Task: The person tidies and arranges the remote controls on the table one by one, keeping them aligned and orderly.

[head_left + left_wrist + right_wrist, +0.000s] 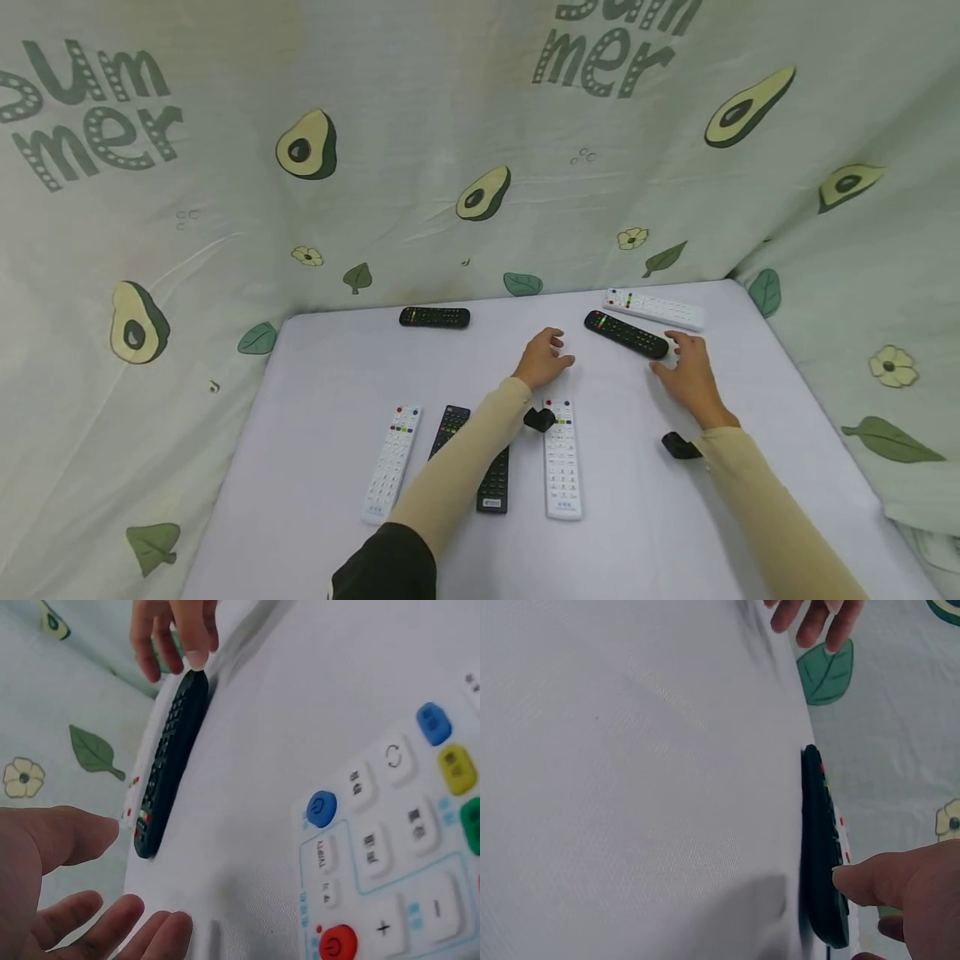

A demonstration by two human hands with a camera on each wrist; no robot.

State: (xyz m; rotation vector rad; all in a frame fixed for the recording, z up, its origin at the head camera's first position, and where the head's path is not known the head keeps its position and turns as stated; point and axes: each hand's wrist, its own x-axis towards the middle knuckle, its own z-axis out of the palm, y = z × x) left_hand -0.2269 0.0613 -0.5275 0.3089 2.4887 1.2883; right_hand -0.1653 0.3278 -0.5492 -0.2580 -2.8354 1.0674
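Observation:
My right hand is at the right end of a black remote control, its thumb and index finger spread around that end. In the right wrist view the thumb overlaps the black remote's side. The remote lies slantwise on the table, just in front of a white remote. My left hand hovers left of the black remote with relaxed, slightly bent fingers and nothing in them. Beneath the left wrist is another white remote, whose coloured buttons appear large in the left wrist view.
A black remote lies near the table's back edge. Toward the front are a white remote and two black ones, partly covered by the left forearm. A cloth with avocado prints hangs behind the white table.

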